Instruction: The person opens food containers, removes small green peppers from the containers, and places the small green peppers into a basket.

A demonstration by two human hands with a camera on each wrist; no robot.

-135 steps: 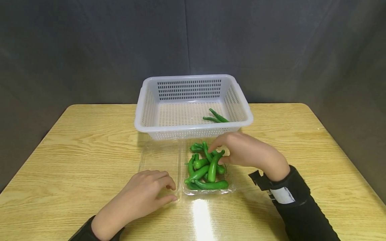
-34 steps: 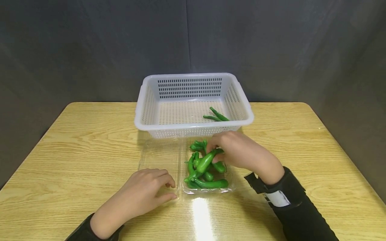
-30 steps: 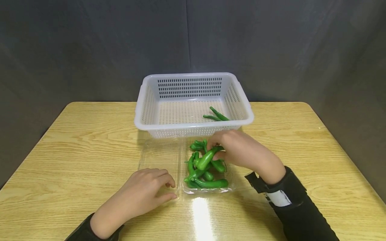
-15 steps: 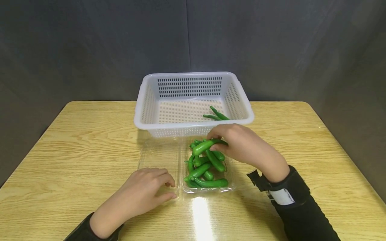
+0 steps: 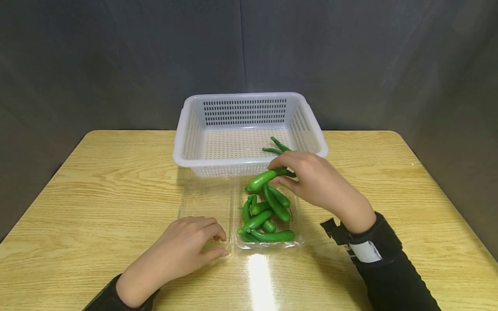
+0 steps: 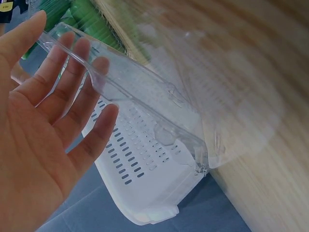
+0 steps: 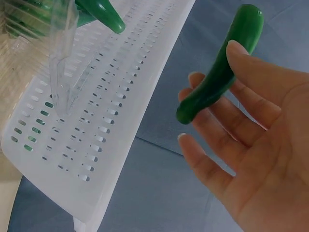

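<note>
My right hand (image 5: 311, 177) pinches a curved green chili pepper (image 5: 264, 180) between thumb and fingers, just above the far end of the clear plastic box. In the right wrist view the same pepper (image 7: 219, 72) slants across the fingers. Several more peppers (image 5: 278, 205) lie crossed over each other in the box's right half. The clear lid (image 5: 206, 196) lies folded out flat to the left. My left hand (image 5: 190, 244) rests by the lid's near corner with loosely bent fingers. In the left wrist view its fingers are near the clear plastic edge (image 6: 130, 99); whether they touch it I cannot tell.
A white perforated basket (image 5: 245, 162) stands right behind the box. Two thin green peppers (image 5: 281, 146) lie in its right front part, partly hidden by the rim and my right hand. The wooden table (image 5: 109, 181) ends at a dark cloth backdrop (image 5: 155, 65).
My right hand first reached into the pile, then took up one pepper and raised it away from the others toward the basket's front. My left hand has stayed in place.
</note>
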